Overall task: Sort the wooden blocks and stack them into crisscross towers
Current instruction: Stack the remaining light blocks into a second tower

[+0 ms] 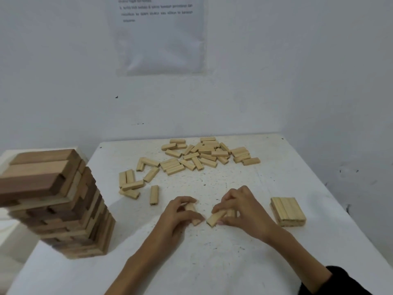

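Note:
A tall crisscross tower [63, 205] of mixed light and dark wooden blocks stands at the table's left edge. Several loose pale blocks [204, 155] lie scattered at the far middle of the table. A flat layer of three pale blocks [287, 210] lies at the right. My left hand [180, 218] grips a pale block [191, 207] on the table at the centre. Just to its right, my right hand [242, 209] holds another pale block [215, 218], one end tilted toward the left hand, with more block partly hidden under the fingers.
The white table [212, 262] is speckled and ends at a white wall behind. A single block [154, 194] and a small cluster [129, 184] lie left of my hands. A printed sheet [159, 35] hangs on the wall. A pale surface shows beside the tower at left.

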Available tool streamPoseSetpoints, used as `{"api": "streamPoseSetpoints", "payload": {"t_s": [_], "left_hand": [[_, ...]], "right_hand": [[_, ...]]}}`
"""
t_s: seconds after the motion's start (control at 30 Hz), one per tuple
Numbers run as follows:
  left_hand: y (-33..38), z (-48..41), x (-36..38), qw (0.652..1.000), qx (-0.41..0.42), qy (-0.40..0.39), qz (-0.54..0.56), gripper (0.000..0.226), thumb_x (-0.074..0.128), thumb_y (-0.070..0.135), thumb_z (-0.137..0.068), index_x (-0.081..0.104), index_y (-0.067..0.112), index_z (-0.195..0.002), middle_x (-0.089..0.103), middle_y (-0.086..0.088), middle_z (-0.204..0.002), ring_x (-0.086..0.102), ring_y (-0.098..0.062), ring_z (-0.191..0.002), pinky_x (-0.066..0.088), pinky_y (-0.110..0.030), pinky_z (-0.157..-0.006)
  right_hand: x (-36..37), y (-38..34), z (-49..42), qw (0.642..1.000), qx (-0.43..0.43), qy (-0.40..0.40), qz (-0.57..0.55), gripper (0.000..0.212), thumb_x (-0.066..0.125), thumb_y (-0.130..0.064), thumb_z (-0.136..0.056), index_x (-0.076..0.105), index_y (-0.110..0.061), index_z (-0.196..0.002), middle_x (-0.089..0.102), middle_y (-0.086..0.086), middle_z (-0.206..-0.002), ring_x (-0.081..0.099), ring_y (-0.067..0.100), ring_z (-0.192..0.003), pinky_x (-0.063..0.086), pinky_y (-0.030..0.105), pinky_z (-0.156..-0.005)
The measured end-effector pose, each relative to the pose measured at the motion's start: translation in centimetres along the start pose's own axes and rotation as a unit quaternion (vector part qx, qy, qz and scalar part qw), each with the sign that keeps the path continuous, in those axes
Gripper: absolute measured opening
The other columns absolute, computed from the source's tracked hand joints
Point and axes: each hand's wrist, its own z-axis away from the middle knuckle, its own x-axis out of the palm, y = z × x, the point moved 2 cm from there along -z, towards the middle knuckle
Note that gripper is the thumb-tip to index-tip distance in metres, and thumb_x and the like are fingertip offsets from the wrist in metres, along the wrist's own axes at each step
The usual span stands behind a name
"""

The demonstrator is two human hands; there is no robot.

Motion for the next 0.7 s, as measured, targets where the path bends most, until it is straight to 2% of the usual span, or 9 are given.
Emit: {"api": "streamPoseSetpoints", "payload": {"t_s": [0.1, 0.2, 0.3, 0.4, 0.47, 0.53, 0.57, 0.63, 0.7], "left_hand": [[0.3, -0.3, -0.1, 1.000, -0.006, -0.011, 0.025, 0.050, 0.048, -0.006, -0.089, 0.069, 0.040, -0.093, 0.044, 0.014, -0.135, 0.044, -0.002, -0.125, 0.035, -0.012, -0.100], [0.7, -0.3, -0.3, 0.998, -0.017, 0.015, 0.055, 0.043, 0.047, 0.004, -0.093, 0.070, 0.039, -0.104, 0.049, 0.018, -0.130, 0.049, -0.004, -0.118, 0.037, -0.012, -0.093], [0.3, -0.2, -0.7, 0.998, -0.042, 0.000, 0.044, 0.037, 0.052, 0.021, -0.091, 0.056, 0.043, -0.121, 0.050, 0.022, -0.127, 0.042, 0.001, -0.122, 0.032, -0.009, -0.096], [-0.2, -0.3, -1.0, 0.997, -0.058, -0.038, 0.017, 0.041, 0.054, 0.041, -0.086, 0.044, 0.049, -0.125, 0.048, 0.027, -0.124, 0.040, 0.006, -0.119, 0.031, -0.013, -0.096], [-0.2, -0.4, -1.0, 0.996, -0.070, -0.046, 0.021, 0.044, 0.054, 0.051, -0.082, 0.043, 0.050, -0.125, 0.048, 0.029, -0.122, 0.041, 0.006, -0.117, 0.033, -0.017, -0.096], [0.1, -0.4, -1.0, 0.996, -0.073, -0.053, 0.024, 0.051, 0.054, 0.062, -0.075, 0.043, 0.051, -0.124, 0.047, 0.030, -0.121, 0.040, 0.005, -0.117, 0.033, -0.019, -0.098], [0.1, -0.3, -0.9, 0.995, -0.075, -0.056, 0.025, 0.054, 0.056, 0.064, -0.073, 0.043, 0.052, -0.124, 0.046, 0.031, -0.121, 0.039, 0.006, -0.117, 0.033, -0.019, -0.099], [0.0, -0.2, -0.9, 0.994, -0.081, -0.058, 0.033, 0.056, 0.066, 0.055, -0.072, 0.042, 0.054, -0.122, 0.045, 0.032, -0.120, 0.038, 0.005, -0.117, 0.032, -0.021, -0.100], [-0.1, -0.3, -0.9, 0.994, -0.084, -0.056, 0.037, 0.056, 0.072, 0.043, -0.074, 0.043, 0.055, -0.120, 0.047, 0.029, -0.118, 0.040, 0.003, -0.116, 0.034, -0.026, -0.100]], "right_hand": [[1.2, 0.7, 0.1, 0.998, -0.012, 0.038, -0.046, 0.034, 0.076, -0.028, -0.074, 0.064, -0.046, -0.100, 0.044, -0.024, -0.101, 0.035, 0.003, -0.100, 0.028, 0.006, -0.081], [1.8, 1.2, 0.8, 0.988, -0.001, 0.098, -0.118, 0.048, 0.082, -0.026, -0.067, 0.059, -0.051, -0.101, 0.044, -0.021, -0.112, 0.041, -0.004, -0.110, 0.031, 0.004, -0.087], [1.9, 1.3, 1.6, 0.981, 0.019, 0.122, -0.147, 0.059, 0.081, -0.050, -0.059, 0.054, -0.051, -0.111, 0.044, -0.020, -0.114, 0.043, -0.004, -0.112, 0.032, 0.004, -0.089], [1.9, 1.3, 2.2, 0.980, 0.019, 0.139, -0.138, 0.073, 0.062, -0.080, -0.051, 0.049, -0.051, -0.116, 0.041, -0.023, -0.118, 0.037, -0.007, -0.114, 0.030, 0.002, -0.090], [1.8, 1.4, 2.4, 0.986, 0.027, 0.143, -0.085, 0.081, 0.054, -0.087, -0.049, 0.044, -0.051, -0.120, 0.035, -0.025, -0.121, 0.028, -0.007, -0.113, 0.026, 0.006, -0.091], [1.5, 1.9, 2.8, 0.988, 0.047, 0.145, -0.037, 0.087, 0.046, -0.093, -0.047, 0.040, -0.050, -0.123, 0.033, -0.027, -0.117, 0.027, 0.000, -0.107, 0.026, 0.013, -0.087], [1.4, 2.1, 3.0, 0.988, 0.056, 0.143, -0.025, 0.089, 0.042, -0.095, -0.046, 0.040, -0.049, -0.123, 0.036, -0.028, -0.112, 0.030, 0.003, -0.103, 0.026, 0.016, -0.084], [1.6, 2.2, 3.3, 0.988, 0.063, 0.137, -0.034, 0.084, 0.038, -0.096, -0.047, 0.045, -0.050, -0.117, 0.043, -0.028, -0.105, 0.039, 0.002, -0.098, 0.028, 0.021, -0.080], [2.0, 1.9, 3.3, 0.988, 0.060, 0.131, -0.060, 0.074, 0.038, -0.096, -0.048, 0.048, -0.055, -0.109, 0.050, -0.028, -0.099, 0.043, -0.004, -0.099, 0.025, 0.016, -0.082]]}}
